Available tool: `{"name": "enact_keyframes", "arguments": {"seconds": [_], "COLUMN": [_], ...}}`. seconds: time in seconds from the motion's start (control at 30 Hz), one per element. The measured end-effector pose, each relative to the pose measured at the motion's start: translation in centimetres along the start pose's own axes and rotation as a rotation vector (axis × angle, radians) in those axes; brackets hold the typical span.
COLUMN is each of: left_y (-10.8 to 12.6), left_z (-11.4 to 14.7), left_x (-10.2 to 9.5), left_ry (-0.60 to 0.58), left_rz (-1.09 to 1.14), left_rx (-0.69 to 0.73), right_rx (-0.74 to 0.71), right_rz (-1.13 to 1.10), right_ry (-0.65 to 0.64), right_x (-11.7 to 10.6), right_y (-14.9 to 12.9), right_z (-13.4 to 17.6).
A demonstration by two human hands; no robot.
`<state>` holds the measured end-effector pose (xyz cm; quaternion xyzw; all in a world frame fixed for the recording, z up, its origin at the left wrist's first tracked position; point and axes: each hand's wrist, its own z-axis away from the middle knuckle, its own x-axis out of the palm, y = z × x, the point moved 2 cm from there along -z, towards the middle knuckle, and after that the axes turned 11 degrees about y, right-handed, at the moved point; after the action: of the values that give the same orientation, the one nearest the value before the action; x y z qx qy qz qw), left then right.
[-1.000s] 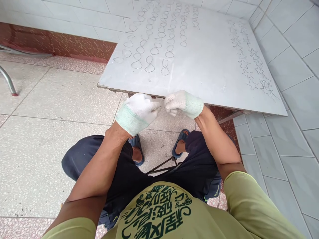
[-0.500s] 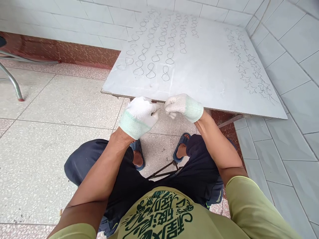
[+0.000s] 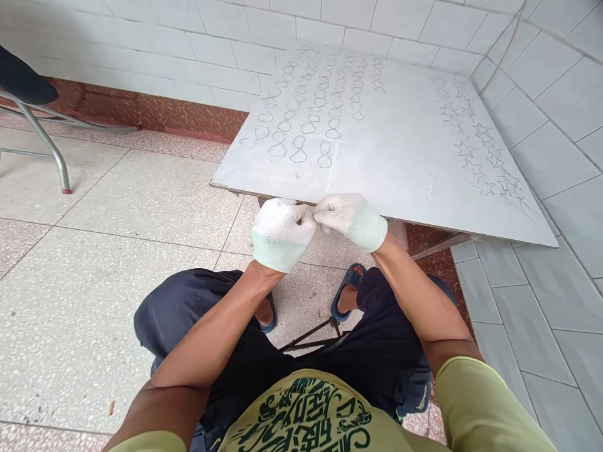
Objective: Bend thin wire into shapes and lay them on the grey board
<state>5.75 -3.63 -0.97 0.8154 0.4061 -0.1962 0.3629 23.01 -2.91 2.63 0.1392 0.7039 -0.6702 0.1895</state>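
Observation:
In white gloves with pale green cuffs, my left hand [image 3: 284, 233] and my right hand [image 3: 347, 220] meet fingertip to fingertip at the near edge of a white board [image 3: 400, 163]. Both are closed in a pinch. Whatever lies between the fingers is too small or too hidden to name. Beyond them on the board, figure-eight wire shapes [image 3: 325, 154] lie in several rows at the left. Star-shaped wire pieces [image 3: 483, 185] form rows along the right side.
A stool with a metal leg [image 3: 56, 154] stands at the left on the speckled floor [image 3: 132, 220]. White tiled walls [image 3: 320, 31] rise behind and to the right of the board. Dark metal bars [image 3: 311, 336] lie low between my feet, which wear blue slippers [image 3: 343, 289].
My hands have come together, the left moving right until the fingertips touch. The view has shifted, so the board appears lower and farther right. The wire shapes lie as before.

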Motion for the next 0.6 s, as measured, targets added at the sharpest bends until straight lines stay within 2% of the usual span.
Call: {"name": "enact_keyframes", "arguments": {"seconds": [0.13,0.37,0.47,0.6], "left_y": [0.5,0.2,-0.2,0.0], "left_z": [0.1,-0.1,-0.1,-0.1], "left_x": [0.1,0.1,0.3,-0.1], "left_ry": [0.059,0.010,-0.004,0.049], "left_rz": [0.048,0.068,0.080,0.126], "left_rx": [-0.110,-0.105,-0.134,-0.181], "right_rx": [-0.060,-0.022,-0.078,-0.134], "right_rz": [0.064,0.087,0.136,0.141], "right_ry": [0.056,0.099,0.121,0.146], "right_x": [0.1,0.1,0.7,1.5], "right_y": [-0.3,-0.7,-0.6,-0.4], "right_z": [0.4,0.5,0.5,0.7]}}
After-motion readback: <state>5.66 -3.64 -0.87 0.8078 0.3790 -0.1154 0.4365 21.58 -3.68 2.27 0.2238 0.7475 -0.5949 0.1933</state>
